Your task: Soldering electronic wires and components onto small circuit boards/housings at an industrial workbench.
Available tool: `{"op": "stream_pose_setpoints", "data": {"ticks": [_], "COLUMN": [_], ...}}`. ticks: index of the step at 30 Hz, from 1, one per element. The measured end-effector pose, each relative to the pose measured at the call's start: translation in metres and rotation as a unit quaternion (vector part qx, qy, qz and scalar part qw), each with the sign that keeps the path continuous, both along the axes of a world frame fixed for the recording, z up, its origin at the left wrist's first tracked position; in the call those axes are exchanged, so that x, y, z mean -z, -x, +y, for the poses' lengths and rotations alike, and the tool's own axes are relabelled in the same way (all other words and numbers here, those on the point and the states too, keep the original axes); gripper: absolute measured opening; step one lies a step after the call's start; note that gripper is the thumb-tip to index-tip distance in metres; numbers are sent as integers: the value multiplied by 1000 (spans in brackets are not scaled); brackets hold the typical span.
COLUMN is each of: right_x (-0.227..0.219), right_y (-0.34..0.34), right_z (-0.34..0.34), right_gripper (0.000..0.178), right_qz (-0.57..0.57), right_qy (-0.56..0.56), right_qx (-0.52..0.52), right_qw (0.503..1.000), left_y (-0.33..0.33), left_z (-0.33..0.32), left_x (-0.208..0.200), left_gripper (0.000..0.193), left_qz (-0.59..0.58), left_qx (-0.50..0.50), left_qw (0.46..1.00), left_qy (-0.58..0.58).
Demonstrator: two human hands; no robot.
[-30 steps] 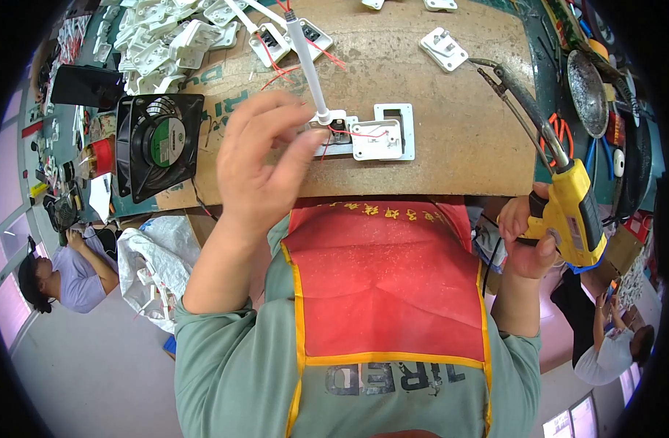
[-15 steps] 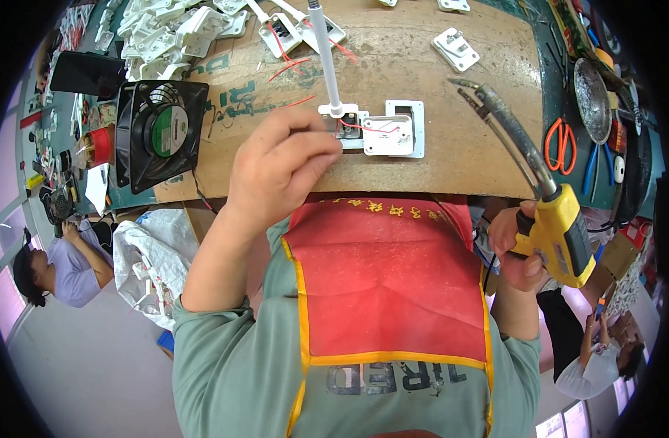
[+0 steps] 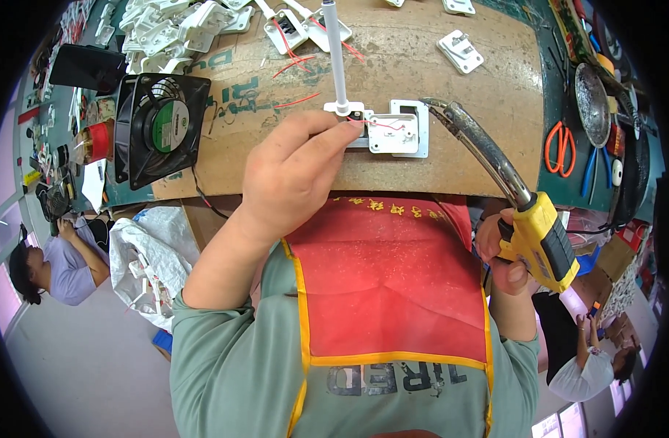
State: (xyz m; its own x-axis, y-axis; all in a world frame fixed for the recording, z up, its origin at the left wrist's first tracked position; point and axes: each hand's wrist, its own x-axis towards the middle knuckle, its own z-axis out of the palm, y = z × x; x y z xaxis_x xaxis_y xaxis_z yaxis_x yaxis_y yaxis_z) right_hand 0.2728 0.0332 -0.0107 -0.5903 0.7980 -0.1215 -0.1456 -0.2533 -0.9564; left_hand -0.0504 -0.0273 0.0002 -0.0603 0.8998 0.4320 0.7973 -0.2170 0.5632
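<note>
My left hand [image 3: 294,164] is closed in a pinch over a small white housing [image 3: 356,141] with a black part inside. A thin red wire [image 3: 385,125] comes out at its fingertips and runs into an open white plug shell [image 3: 393,140]. From the same housing a white tube [image 3: 336,58] stretches away from me. The shell overlaps a white plate [image 3: 422,131] on its right. My right hand [image 3: 499,252] grips a yellow-and-black soldering gun [image 3: 547,244] by its handle. Its dark, curved metal nozzle points left, with the tip close to the plate's upper right corner.
Loose white shells [image 3: 178,33] are heaped at the far left, beside wired white pieces [image 3: 287,33]. A black fan [image 3: 159,131] stands left. One white plug part [image 3: 460,51] lies far right. Orange-handled scissors [image 3: 560,148] and blue-handled pliers [image 3: 596,171] lie right. Other people sit on both sides.
The soldering gun has moved left and slightly down, bringing its tip near the white plate. My left fingertips have shifted right and up, to where the red wire leaves the housing.
</note>
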Motion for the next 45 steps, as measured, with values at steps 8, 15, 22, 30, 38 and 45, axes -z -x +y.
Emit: {"op": "stream_pose_setpoints", "data": {"ticks": [8, 15, 22, 30, 38, 45], "right_x": [2, 2, 10, 11, 10, 24], "right_y": [1, -1, -9, -9, 8, 13], "right_z": [-1, -4, 0, 1, 5, -5], "right_gripper": [89, 90, 54, 54, 35, 18], "right_qz": [-2, -13, 42, -108, -172, -128], "right_qy": [8, 4, 10, -145, -147, -158], "right_qx": [7, 7, -55, -168, -215, -178], "right_qw": [1000, 1000, 998, 969, 950, 963], "left_y": [-10, -17, -9, -10, -13, -13], "left_z": [4, 6, 0, -3, -3, -3], "left_x": [1, -8, -1, -3, 2, 3], "left_gripper": [30, 26, 20, 15, 15, 15], "left_qz": [32, 73, -11, -18, -23, -14], "left_qx": [-27, -45, -42, -99, -109, -111], "left_qw": [999, 995, 999, 995, 994, 994], "left_qy": [-18, 43, -2, -3, -10, -11]}}
